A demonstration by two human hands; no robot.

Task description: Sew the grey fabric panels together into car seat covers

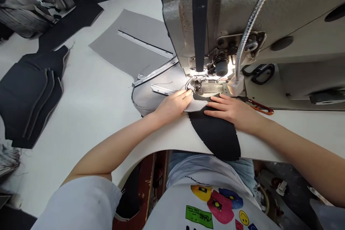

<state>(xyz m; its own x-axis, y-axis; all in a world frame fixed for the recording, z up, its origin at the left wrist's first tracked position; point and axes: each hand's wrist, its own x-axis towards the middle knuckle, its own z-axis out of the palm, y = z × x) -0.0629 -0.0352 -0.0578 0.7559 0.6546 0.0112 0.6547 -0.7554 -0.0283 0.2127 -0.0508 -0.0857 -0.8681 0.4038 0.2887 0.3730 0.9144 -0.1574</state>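
Note:
Just left of the presser foot (198,86), my left hand (174,106) is closed on the edge of a light grey fabric piece (142,97) with white-and-black strips. Its fingers are held together, and the fingertips are partly hidden in the folds. My right hand (234,113) lies flat with fingers spread on a black fabric piece (218,140), which overhangs the table's front edge. A small grey flap reaches from my left fingers toward my right fingertips. The sewing machine (242,10) stands over the work, its lamp lighting the needle area.
Dark padded panels (29,90) lie stacked on the white table (88,90) at the left. Black-handled scissors (260,73) rest behind the machine bed's front edge, and an orange-handled tool (260,107) lies beside my right hand. More grey fabric piles up at the far left.

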